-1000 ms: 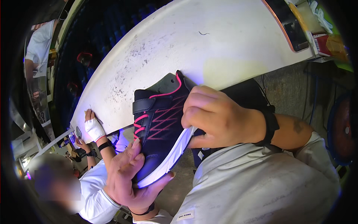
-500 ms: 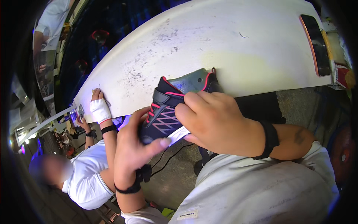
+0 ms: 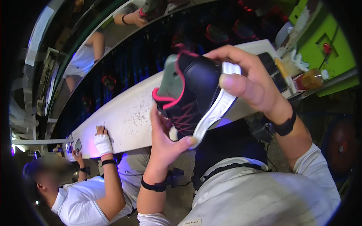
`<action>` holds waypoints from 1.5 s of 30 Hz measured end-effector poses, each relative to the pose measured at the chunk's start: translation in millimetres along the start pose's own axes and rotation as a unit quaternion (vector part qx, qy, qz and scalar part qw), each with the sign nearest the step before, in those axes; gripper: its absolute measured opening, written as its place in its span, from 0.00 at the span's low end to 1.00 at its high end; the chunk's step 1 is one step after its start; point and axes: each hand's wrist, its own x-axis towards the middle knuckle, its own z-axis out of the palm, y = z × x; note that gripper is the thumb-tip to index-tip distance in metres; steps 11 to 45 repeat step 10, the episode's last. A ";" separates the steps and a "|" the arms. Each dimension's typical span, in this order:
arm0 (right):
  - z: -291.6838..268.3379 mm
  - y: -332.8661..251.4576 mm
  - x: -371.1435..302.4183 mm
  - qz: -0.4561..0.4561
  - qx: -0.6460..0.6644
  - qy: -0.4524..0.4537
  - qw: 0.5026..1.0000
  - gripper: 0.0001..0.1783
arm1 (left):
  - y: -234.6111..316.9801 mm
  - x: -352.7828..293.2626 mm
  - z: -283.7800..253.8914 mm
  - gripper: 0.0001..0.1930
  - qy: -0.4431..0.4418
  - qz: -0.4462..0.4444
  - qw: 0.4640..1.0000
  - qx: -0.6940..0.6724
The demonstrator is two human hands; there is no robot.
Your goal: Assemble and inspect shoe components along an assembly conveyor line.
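I hold a black sports shoe (image 3: 190, 94) with pink trim, pink side stitching and a white sole up in the air in front of me. My right hand (image 3: 249, 81) grips its heel end from above, thumb pressed on the white sole. My left hand (image 3: 164, 141) cups the toe end from below, thumb on the sole edge. The shoe is tilted, its opening facing up and to the left, with a grey insole showing inside.
A long white worktable (image 3: 124, 120) runs beneath the shoe. A co-worker in a white shirt sits at the lower left, a bandaged hand (image 3: 102, 142) resting on the table edge. A dark conveyor (image 3: 151, 56) with shoes lies behind. A phone (image 3: 269, 62) and bottles sit at the right.
I have lifted the shoe off the table and raised it toward my face, turning its heel upward. The view has swung up, showing the conveyor behind.
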 end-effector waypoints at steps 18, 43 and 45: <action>47.7 15.9 28.7 -0.154 -0.091 -0.102 0.979 0.57 | 106.6 37.1 5.0 0.34 -0.095 0.065 0.879 0.463; 47.7 15.9 28.7 -0.154 -0.091 -0.102 0.979 0.57 | 106.6 37.1 5.0 0.34 -0.095 0.065 0.879 0.463; 47.7 15.9 28.7 -0.154 -0.091 -0.102 0.979 0.57 | 106.6 37.1 5.0 0.34 -0.095 0.065 0.879 0.463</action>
